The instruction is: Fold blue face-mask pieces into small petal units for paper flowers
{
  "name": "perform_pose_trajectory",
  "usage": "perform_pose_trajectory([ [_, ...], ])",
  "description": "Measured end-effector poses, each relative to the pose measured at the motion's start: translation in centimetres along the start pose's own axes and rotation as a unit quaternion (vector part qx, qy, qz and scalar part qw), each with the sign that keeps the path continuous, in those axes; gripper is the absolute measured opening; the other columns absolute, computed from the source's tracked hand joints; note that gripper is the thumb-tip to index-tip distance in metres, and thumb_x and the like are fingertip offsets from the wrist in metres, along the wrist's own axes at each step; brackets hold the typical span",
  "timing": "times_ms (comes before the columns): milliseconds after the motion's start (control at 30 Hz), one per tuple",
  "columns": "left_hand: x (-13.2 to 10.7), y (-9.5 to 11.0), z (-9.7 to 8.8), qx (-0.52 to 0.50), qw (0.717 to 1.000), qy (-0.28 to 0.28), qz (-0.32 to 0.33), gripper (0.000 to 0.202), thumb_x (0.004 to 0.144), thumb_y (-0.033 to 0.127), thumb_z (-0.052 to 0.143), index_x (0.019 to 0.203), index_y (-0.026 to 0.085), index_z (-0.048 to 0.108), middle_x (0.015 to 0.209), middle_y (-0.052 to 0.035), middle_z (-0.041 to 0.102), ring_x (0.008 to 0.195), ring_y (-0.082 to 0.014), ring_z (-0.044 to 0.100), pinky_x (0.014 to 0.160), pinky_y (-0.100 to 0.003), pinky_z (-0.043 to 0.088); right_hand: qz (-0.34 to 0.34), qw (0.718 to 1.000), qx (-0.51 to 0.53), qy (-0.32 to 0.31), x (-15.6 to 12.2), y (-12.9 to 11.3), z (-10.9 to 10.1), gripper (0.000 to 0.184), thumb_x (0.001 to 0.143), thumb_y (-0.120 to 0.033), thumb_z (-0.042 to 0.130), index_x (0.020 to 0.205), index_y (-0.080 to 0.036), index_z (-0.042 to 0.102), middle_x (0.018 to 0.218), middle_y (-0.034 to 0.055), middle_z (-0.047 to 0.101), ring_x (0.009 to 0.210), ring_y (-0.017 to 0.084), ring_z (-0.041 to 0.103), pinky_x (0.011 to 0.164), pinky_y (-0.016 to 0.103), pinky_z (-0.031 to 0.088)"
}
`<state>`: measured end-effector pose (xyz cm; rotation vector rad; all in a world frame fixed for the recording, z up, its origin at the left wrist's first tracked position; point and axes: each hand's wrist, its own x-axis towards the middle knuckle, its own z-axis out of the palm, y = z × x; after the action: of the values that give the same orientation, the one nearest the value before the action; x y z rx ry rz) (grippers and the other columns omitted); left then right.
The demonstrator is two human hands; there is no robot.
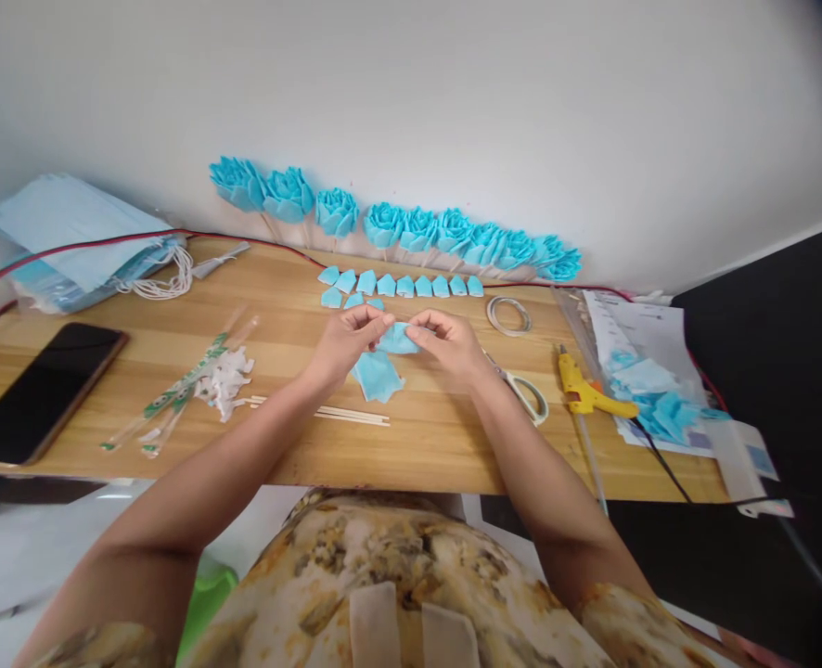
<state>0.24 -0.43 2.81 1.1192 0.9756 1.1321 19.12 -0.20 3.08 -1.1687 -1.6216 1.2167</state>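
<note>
Between my hands is a small light-blue fabric piece (402,340), held up just over the table. My left hand (353,341) pinches its left end, and my right hand (448,341) pinches its right end between thumb and fingers. Below them a larger blue fabric piece (378,377) lies on the wood. Behind my hands, small blue petal-shaped pieces (404,286) stand in a row, with a few more in a shorter row partly hidden by my left hand. Scissors (528,394) lie beside my right wrist, their blades partly covered. Wooden chopsticks (352,416) rest near my left forearm.
Blue fabric flowers (385,225) on sticks lean along the wall. A yellow glue gun (582,388), a wire coil (508,316) and blue scraps (668,415) lie right. Left are a phone (45,390), chopstick wrappers (192,376), white scraps (226,378) and stacked masks (81,227).
</note>
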Motion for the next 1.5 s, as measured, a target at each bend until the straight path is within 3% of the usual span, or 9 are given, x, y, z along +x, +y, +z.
perform_pose_trajectory([
  [133, 0.1, -0.3, -0.3, -0.003, 1.000, -0.009, -0.007, 0.043, 0.084, 0.060, 0.064, 0.082, 0.018, 0.068, 0.060, 0.0025, 0.049, 0.062, -0.0126, 0.048, 0.062, -0.027, 0.042, 0.008, 0.999, -0.011, 0.046, -0.7, 0.3, 0.1, 0.032, 0.076, -0.051, 0.070, 0.078, -0.021, 0.064, 0.071, -0.0016, 0.059, 0.065, 0.012, 0.049, 0.063, 0.026, 0.041],
  [333, -0.1, -0.3, -0.3, 0.041, 0.996, -0.072, -0.046, 0.042, 0.075, 0.055, 0.075, 0.093, 0.017, 0.070, 0.094, -0.0046, 0.069, 0.084, -0.0159, 0.059, 0.071, -0.026, 0.047, -0.001, 0.998, -0.030, 0.052, -0.9, 0.5, -0.1, 0.031, 0.078, -0.052, 0.068, 0.078, -0.021, 0.063, 0.072, -0.0011, 0.059, 0.067, 0.013, 0.050, 0.064, 0.026, 0.042],
  [600, -0.1, 0.0, -0.2, 0.003, 0.998, -0.025, -0.053, 0.031, 0.070, 0.045, 0.077, 0.076, 0.017, 0.063, 0.072, 0.0013, 0.061, 0.068, -0.0117, 0.055, 0.069, -0.027, 0.047, 0.003, 1.000, -0.013, 0.021, -1.1, 1.0, 0.1, 0.030, 0.085, -0.051, 0.064, 0.082, -0.021, 0.067, 0.072, -0.0010, 0.058, 0.068, 0.014, 0.051, 0.065, 0.026, 0.041],
  [733, 0.0, -0.4, 0.0, 0.052, 0.996, -0.059, -0.036, 0.033, 0.069, 0.047, 0.076, 0.072, 0.017, 0.062, 0.067, 0.0019, 0.057, 0.062, -0.0107, 0.050, 0.062, -0.026, 0.043, -0.003, 1.000, -0.023, 0.012, -1.2, 0.5, 0.0, 0.034, 0.087, -0.053, 0.062, 0.089, -0.021, 0.070, 0.077, 0.0003, 0.063, 0.070, 0.015, 0.053, 0.065, 0.026, 0.043],
  [833, 0.0, -0.6, 0.2, 0.082, 0.992, -0.094, -0.026, 0.037, 0.068, 0.049, 0.076, 0.070, 0.016, 0.060, 0.064, 0.0023, 0.055, 0.060, -0.0101, 0.047, 0.059, -0.025, 0.040, -0.007, 0.999, -0.045, 0.009, -1.3, 0.3, 0.1, 0.028, 0.084, -0.049, 0.066, 0.083, -0.021, 0.068, 0.070, -0.0014, 0.060, 0.063, 0.013, 0.049, 0.060, 0.025, 0.040],
  [1033, -0.2, -0.1, 0.3, 0.089, 0.992, -0.092, -0.012, 0.044, 0.079, 0.061, 0.064, 0.076, 0.018, 0.062, 0.070, 0.0004, 0.057, 0.062, -0.0126, 0.052, 0.059, -0.027, 0.045, -0.033, 0.997, -0.054, 0.039, -1.4, 0.7, 0.2, 0.024, 0.087, -0.044, 0.064, 0.079, -0.021, 0.066, 0.065, -0.0031, 0.054, 0.059, 0.012, 0.045, 0.058, 0.026, 0.038],
  [1167, -0.2, -0.3, 0.3, 0.082, 0.990, -0.107, -0.044, 0.038, 0.070, 0.052, 0.075, 0.083, 0.017, 0.065, 0.073, 0.0000, 0.062, 0.061, -0.0123, 0.053, 0.057, -0.026, 0.042, -0.033, 0.997, -0.043, 0.056, -1.3, 1.4, 0.0, 0.024, 0.087, -0.045, 0.066, 0.080, -0.022, 0.066, 0.067, -0.0026, 0.057, 0.060, 0.012, 0.047, 0.058, 0.026, 0.039],
  [1333, -0.1, -0.6, 0.3, 0.065, 0.993, -0.091, -0.040, 0.036, 0.068, 0.046, 0.077, 0.065, 0.018, 0.054, 0.057, 0.0049, 0.050, 0.054, -0.0083, 0.042, 0.053, -0.024, 0.032, -0.016, 0.993, -0.005, 0.114, -1.1, 2.2, 0.1, 0.029, 0.083, -0.050, 0.070, 0.079, -0.021, 0.068, 0.068, -0.0026, 0.060, 0.060, 0.012, 0.048, 0.057, 0.025, 0.039],
  [1500, -0.1, -0.5, 0.1, 0.058, 0.996, -0.071, -0.025, 0.037, 0.069, 0.047, 0.077, 0.069, 0.017, 0.056, 0.055, 0.0055, 0.049, 0.053, -0.0079, 0.042, 0.054, -0.023, 0.031, -0.022, 0.993, 0.050, 0.107, -0.9, 2.3, 0.0, 0.037, 0.090, -0.056, 0.062, 0.081, -0.021, 0.070, 0.078, 0.0002, 0.066, 0.073, 0.016, 0.058, 0.072, 0.028, 0.048],
])
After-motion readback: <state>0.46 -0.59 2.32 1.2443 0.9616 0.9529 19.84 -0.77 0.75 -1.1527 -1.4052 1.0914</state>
